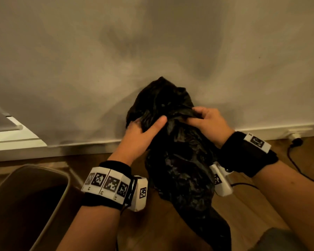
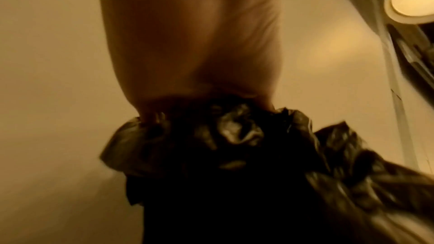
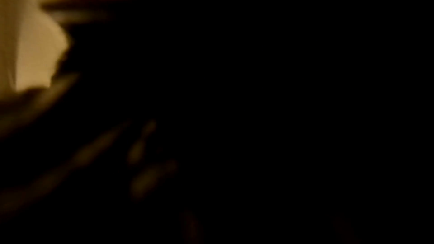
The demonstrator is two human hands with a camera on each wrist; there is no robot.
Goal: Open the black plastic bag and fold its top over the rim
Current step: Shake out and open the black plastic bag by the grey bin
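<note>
Gripping the crumpled black plastic bag [image 1: 178, 160] above the floor [image 1: 243, 205], left hand [image 1: 143, 131] and right hand [image 1: 208, 124] are pinching its bunched top. Left wrist view is showing gathered plastic; right wrist view is showing darkness.

The black plastic bag [image 1: 179, 160] is all crumpled and glossy, held up between both hands, its bunched top sticking up past the fingers and the long wrinkled rest hanging below the wrists. Mouth looks unopened.
</note>
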